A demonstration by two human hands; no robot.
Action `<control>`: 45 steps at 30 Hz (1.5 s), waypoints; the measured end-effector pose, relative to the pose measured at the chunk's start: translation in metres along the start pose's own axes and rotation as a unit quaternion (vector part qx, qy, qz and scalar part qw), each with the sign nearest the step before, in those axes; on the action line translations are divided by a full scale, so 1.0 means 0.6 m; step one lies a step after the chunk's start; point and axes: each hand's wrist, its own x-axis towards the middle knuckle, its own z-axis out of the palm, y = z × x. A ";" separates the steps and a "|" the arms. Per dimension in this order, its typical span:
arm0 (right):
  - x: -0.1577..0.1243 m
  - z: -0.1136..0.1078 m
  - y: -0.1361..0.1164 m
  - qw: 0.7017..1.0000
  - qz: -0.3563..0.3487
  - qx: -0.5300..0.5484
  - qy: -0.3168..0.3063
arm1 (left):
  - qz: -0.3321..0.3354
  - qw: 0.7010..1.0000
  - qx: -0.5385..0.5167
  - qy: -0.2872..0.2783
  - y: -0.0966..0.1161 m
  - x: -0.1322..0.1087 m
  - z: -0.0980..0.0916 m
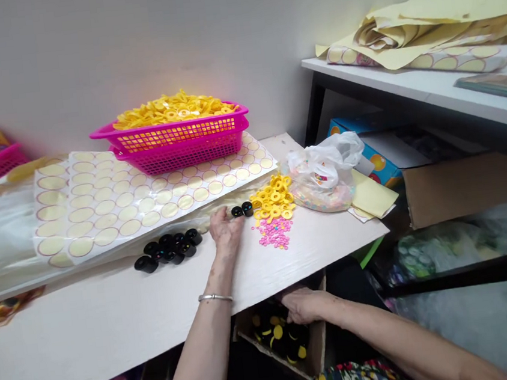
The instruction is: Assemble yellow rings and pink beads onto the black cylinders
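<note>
My left hand (227, 230) rests on the white table with curled fingers. Its thumb and forefinger close at a pair of short black cylindrical pieces (242, 209), seemingly on the nearer one. Left of it, several more such black pieces (167, 250) stand in a cluster. Just right of the pair lie a heap of yellow ring-shaped pieces (274, 197) and a scatter of small pink beads (274, 234). Below the table edge, my right hand (300, 305) reaches into a cardboard box (316, 348) of black pieces with yellow discs (278, 332). Its fingers are hidden.
Stacked pink baskets (181, 155) full of yellow pieces stand on sheets of round stickers (114, 204). A knotted plastic bag (322, 176) sits at the table's right end. Beyond it are a white shelf (442, 88) with crumpled yellow paper and an opened carton (457, 190).
</note>
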 end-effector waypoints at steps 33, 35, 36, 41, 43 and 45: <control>-0.023 -0.156 0.062 0.906 -0.055 -0.093 0.409 | 0.032 0.985 -0.051 -0.163 0.003 -0.171 -0.046; -0.023 -0.157 0.054 0.895 -0.087 -0.033 0.435 | 0.040 0.984 -0.048 -0.164 0.003 -0.172 -0.045; -0.021 -0.158 0.046 0.888 -0.109 -0.011 0.446 | 0.044 0.984 -0.046 -0.165 0.003 -0.173 -0.045; -0.011 -0.166 -0.010 0.883 -0.195 -0.017 0.426 | 0.073 0.983 -0.031 -0.163 0.005 -0.175 -0.045; -0.007 -0.170 -0.029 0.893 -0.194 -0.061 0.401 | 0.089 0.982 -0.018 -0.163 0.007 -0.174 -0.046; -0.005 -0.172 -0.040 0.901 -0.183 -0.112 0.377 | 0.106 0.980 -0.004 -0.166 0.009 -0.174 -0.048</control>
